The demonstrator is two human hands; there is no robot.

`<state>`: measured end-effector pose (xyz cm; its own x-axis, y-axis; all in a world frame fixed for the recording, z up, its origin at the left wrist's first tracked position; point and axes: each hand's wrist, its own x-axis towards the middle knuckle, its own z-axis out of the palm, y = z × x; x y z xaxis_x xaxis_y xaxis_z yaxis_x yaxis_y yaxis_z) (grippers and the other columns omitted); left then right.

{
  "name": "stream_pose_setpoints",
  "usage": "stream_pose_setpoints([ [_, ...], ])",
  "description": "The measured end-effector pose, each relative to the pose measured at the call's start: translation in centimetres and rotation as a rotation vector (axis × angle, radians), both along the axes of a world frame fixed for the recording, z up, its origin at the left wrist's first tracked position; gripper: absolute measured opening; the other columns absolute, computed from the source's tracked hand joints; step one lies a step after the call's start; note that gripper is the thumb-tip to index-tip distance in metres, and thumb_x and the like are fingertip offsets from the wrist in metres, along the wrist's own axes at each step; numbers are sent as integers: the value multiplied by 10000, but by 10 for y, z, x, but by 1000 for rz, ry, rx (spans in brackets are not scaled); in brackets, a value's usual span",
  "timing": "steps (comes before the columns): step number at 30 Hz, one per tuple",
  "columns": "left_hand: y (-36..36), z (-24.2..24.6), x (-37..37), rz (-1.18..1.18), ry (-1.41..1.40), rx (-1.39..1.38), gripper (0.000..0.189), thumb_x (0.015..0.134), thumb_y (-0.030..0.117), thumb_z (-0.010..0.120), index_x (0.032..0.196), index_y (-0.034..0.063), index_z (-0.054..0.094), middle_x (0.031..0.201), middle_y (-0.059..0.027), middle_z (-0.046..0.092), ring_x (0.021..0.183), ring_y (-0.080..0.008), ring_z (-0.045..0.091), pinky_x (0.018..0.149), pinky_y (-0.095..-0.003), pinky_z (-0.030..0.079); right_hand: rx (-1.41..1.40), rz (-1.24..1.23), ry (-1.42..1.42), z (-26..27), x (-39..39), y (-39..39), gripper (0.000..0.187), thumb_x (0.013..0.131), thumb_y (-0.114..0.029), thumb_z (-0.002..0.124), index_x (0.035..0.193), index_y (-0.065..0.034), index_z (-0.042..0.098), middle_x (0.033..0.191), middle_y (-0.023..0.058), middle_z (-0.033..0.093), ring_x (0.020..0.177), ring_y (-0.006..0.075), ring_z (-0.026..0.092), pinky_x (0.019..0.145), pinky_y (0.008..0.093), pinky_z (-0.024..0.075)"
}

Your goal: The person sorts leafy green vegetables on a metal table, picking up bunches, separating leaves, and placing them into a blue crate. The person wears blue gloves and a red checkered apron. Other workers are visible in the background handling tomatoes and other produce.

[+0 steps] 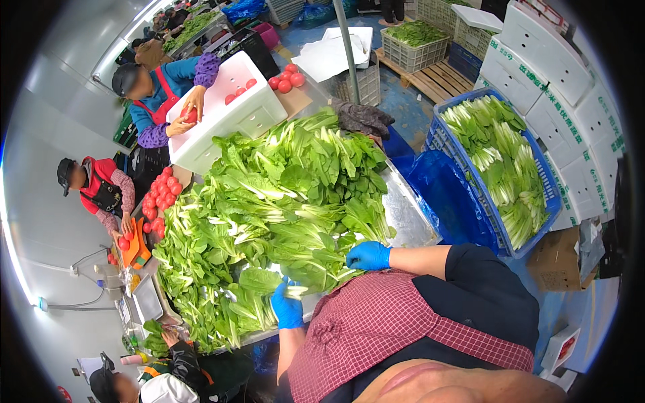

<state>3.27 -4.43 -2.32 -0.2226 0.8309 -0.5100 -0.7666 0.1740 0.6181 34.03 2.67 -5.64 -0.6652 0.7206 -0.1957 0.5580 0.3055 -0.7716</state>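
Observation:
A large heap of leafy greens with pale stems (282,186) covers the metal-topped table (403,206) before me. At the near edge, my left hand (288,306) in a blue glove is closed around a small bunch of greens (259,280). Its white stem ends poke out to the right of my fingers. My right hand (369,255), also gloved in blue, is at the near right side of the heap with its fingers curled against the leaves. Whether it grips any of them is hidden by the back of the glove.
A blue crate (504,247) of greens stands to the right, by stacked white foam boxes (549,116). Blue plastic sheeting (448,196) hangs beside the table. Across it, a co-worker handles tomatoes over a foam box (242,123). Other people work at left, near piled tomatoes (162,194).

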Motion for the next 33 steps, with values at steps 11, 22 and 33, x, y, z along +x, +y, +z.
stream_pose_setpoints([
  [11, -48, -41, -106, 55, 526, -135, 548, 818, 28, 641, 1340, 8, 477, 1144, -133, 628, 963, -253, 628, 797, -405, 546, 159, -249, 60, 26, -9, -3, 294, 838, -337, 679, 1046, -130, 689, 899, 122, 697, 855, 294, 679, 804, 414, 531],
  [22, -98, -57, -181, 440, 691, -91, 611, 787, 9, 732, 1337, -28, 467, 1238, -125, 596, 1069, -240, 587, 916, -362, 473, -172, -220, 0, -25, -13, -21, 164, 837, -185, 725, 933, -53, 711, 825, 94, 707, 703, 134, 648, 651, 298, 514],
  [33, -53, -88, -183, 124, 1411, -297, 960, 697, 156, 818, 1459, -55, 274, 1425, -312, 380, 1320, -405, 401, 1101, -426, 349, -298, -136, -40, -23, -32, -25, 218, 883, -155, 698, 1057, -26, 670, 907, 40, 688, 782, 98, 610, 713, 262, 505],
])
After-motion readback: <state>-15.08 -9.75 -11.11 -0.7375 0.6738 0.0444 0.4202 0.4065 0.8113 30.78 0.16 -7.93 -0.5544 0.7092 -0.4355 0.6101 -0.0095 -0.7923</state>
